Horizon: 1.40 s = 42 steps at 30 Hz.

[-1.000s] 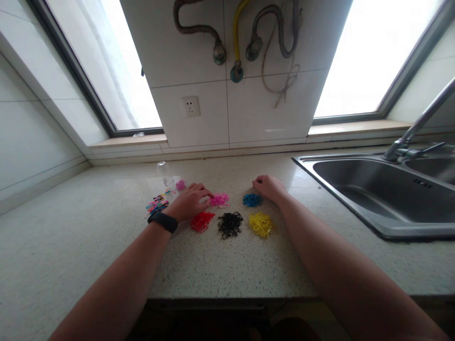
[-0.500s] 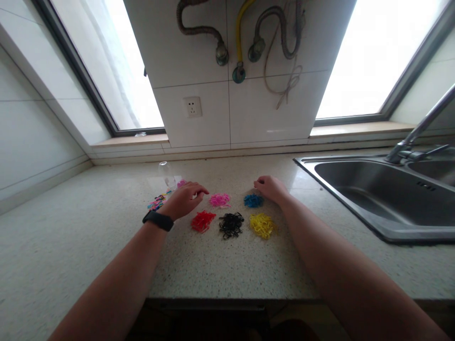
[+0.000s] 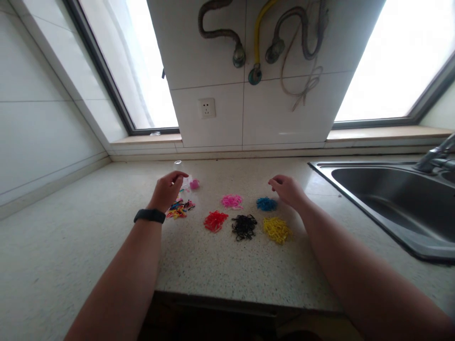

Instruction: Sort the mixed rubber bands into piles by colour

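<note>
My left hand (image 3: 169,189), wearing a black wristband (image 3: 150,216), hovers beside a mixed pile of small coloured rubber bands (image 3: 181,208). Its forefinger reaches forward with the thumb a little apart below, and nothing shows between them. My right hand (image 3: 287,188) is curled behind the blue rubber bands (image 3: 266,204); whatever its fingers may hold is hidden. Between the hands lie pink rubber bands (image 3: 232,201). Nearer to me are piles of red rubber bands (image 3: 215,221), black rubber bands (image 3: 244,227) and yellow rubber bands (image 3: 277,230).
Behind my left hand is a clear plastic container (image 3: 178,164), partly hidden, with a small pink object (image 3: 194,183) beside it. A steel sink (image 3: 384,199) with a tap (image 3: 432,158) is set into the speckled counter (image 3: 227,270) on the right. A socket (image 3: 207,108) and hoses are on the wall.
My left hand has withdrawn leftward from the pink rubber bands to the mixed pile. My right hand stays behind the blue pile. The view has swung slightly left.
</note>
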{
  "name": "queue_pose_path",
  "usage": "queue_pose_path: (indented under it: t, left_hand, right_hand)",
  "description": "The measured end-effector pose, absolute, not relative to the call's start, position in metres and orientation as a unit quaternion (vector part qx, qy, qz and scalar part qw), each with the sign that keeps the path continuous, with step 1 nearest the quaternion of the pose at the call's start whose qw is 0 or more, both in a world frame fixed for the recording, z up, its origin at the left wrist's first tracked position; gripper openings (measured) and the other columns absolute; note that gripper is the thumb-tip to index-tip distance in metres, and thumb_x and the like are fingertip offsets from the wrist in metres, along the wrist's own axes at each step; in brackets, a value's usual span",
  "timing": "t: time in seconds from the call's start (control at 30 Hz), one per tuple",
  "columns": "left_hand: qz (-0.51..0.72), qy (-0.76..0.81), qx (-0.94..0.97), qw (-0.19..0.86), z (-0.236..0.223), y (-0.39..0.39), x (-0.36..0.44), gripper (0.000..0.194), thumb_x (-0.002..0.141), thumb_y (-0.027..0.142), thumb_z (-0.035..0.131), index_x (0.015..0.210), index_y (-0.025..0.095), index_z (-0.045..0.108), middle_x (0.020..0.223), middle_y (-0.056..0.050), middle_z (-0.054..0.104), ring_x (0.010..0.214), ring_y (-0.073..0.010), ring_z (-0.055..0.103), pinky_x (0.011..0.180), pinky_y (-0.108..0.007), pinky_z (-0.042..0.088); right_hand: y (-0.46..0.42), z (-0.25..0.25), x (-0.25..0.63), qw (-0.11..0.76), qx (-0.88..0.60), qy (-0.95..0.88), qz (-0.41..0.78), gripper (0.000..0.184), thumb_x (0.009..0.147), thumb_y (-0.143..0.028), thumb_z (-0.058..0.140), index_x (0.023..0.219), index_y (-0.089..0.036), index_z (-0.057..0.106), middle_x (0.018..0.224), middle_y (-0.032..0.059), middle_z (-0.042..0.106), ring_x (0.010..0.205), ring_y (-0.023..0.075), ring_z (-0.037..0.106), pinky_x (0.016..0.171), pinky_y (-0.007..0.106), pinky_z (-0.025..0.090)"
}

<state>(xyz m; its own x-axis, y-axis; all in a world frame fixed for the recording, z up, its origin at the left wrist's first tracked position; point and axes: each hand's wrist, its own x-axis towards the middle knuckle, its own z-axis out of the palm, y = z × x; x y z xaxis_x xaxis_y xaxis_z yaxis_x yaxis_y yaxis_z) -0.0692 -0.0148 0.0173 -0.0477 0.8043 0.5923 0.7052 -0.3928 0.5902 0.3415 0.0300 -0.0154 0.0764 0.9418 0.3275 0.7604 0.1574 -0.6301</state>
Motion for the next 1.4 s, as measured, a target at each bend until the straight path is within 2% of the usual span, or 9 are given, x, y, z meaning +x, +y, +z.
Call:
queue_pose_path:
  t: [0.17,0.27,0.53,0.73,0.9,1.07,1.4]
  left_hand:
    - [0.523,0.533,0.662,0.066,0.019,-0.013,-0.073,0.029,0.087,0.027,0.049,0.095,0.016,0.075,0.063,0.001,0.057,0.06,-0.013,0.051,0.057,-0.024,0.038]
    - [0.549,0.531,0.641,0.072,0.019,-0.012,-0.073,0.029,0.087,0.028,0.049,0.094,0.016,0.075,0.062,0.002,0.055,0.059,-0.0127,0.05,0.056,-0.024,0.037]
    - [0.606,0.532,0.584,0.091,0.016,-0.006,-0.079,0.028,0.085,0.027,0.049,0.092,0.015,0.073,0.058,0.002,0.05,0.053,-0.0118,0.045,0.049,-0.024,0.032]
    - [0.612,0.53,0.578,0.103,0.016,-0.007,-0.078,0.028,0.084,0.028,0.049,0.091,0.016,0.072,0.058,0.002,0.05,0.051,-0.012,0.044,0.048,-0.024,0.031]
    - [0.612,0.532,0.577,0.098,0.016,-0.006,-0.075,0.028,0.084,0.028,0.048,0.088,0.017,0.072,0.057,0.002,0.05,0.052,-0.0125,0.045,0.051,-0.024,0.033]
    - [0.613,0.526,0.581,0.1,0.016,-0.005,-0.074,0.027,0.084,0.027,0.047,0.088,0.016,0.072,0.057,0.002,0.051,0.053,-0.0126,0.046,0.053,-0.024,0.035]
    - [0.584,0.543,0.597,0.089,0.016,-0.007,-0.072,0.029,0.086,0.029,0.047,0.09,0.016,0.072,0.056,0.003,0.049,0.05,-0.0128,0.043,0.05,-0.025,0.031]
  right_hand:
    - [0.016,0.0,0.32,0.427,-0.564,-0.693,0.141,0.027,0.086,-0.04,0.055,0.084,-0.019,0.071,0.068,0.0021,0.069,0.058,0.0139,0.055,0.058,0.026,0.038]
    - [0.005,0.015,0.291,0.423,-0.502,-0.74,0.149,0.025,0.087,-0.038,0.055,0.09,-0.018,0.071,0.072,0.0025,0.07,0.061,0.0139,0.057,0.058,0.025,0.039]
    - [-0.019,0.047,0.179,0.236,-0.373,-0.889,0.123,0.018,0.086,-0.027,0.058,0.092,-0.018,0.073,0.083,0.0035,0.074,0.07,0.014,0.062,0.064,0.024,0.039]
    - [0.005,0.032,0.115,0.112,-0.361,-0.924,0.053,0.027,0.089,-0.029,0.054,0.107,-0.022,0.073,0.103,0.0072,0.075,0.091,0.021,0.067,0.074,0.027,0.043]
    - [0.028,0.018,0.086,0.038,-0.377,-0.924,0.048,0.033,0.093,-0.024,0.051,0.119,-0.028,0.071,0.12,0.0062,0.072,0.104,0.0209,0.067,0.08,0.027,0.046]
    - [0.036,0.013,0.076,0.014,-0.376,-0.925,0.048,0.03,0.088,-0.024,0.059,0.112,-0.032,0.074,0.111,0.0043,0.074,0.097,0.0206,0.069,0.076,0.026,0.046]
    - [0.029,0.016,0.088,0.013,-0.356,-0.934,0.029,0.021,0.086,-0.026,0.06,0.102,-0.025,0.074,0.1,0.0051,0.075,0.09,0.0203,0.069,0.07,0.026,0.044]
